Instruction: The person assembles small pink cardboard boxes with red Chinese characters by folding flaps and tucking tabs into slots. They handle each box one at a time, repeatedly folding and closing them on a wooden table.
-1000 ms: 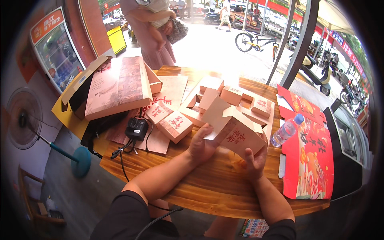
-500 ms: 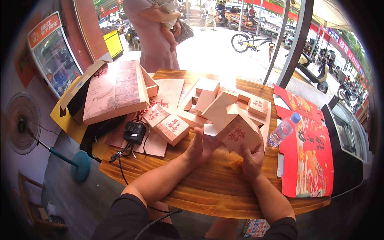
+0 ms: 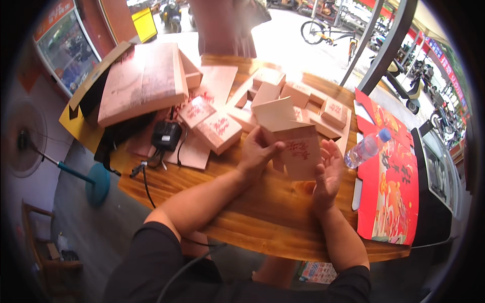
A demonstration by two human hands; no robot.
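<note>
A small pinkish cardboard box (image 3: 301,154) with red lettering and its top flap (image 3: 274,113) raised is held above the table. My left hand (image 3: 258,155) grips its left side, thumb across the printed face. Along the box's right edge, my right hand (image 3: 329,174) is open, fingers extended and palm turned toward it; whether it touches the box I cannot tell. Behind the box lies a matching tray (image 3: 323,125) of compartments with small boxes in it. Two closed small boxes, one smaller (image 3: 197,112) and one nearer (image 3: 219,132), sit to the left.
A large printed gift box (image 3: 144,83) leans at the far left. A black adapter (image 3: 166,135) with cables lies before it. To the right are a clear bottle (image 3: 365,149) and red printed card sheets (image 3: 391,192). A person (image 3: 222,28) stands beyond the wooden table (image 3: 262,227).
My left hand has moved from beside the box to grip its left side. My right hand has let go and opened. The box has turned more upright, and the whole view has shifted.
</note>
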